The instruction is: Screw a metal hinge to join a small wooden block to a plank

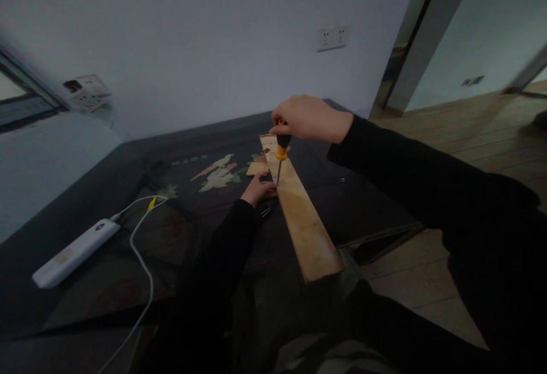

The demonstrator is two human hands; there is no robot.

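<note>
Wooden plank (301,208) is lying on the dark table (106,248), its near end jutting past the edge. The right hand (310,117) is gripping an upright screwdriver (281,151), tip on the plank; the left hand (258,190) is resting fingers curled beside the tip
</note>
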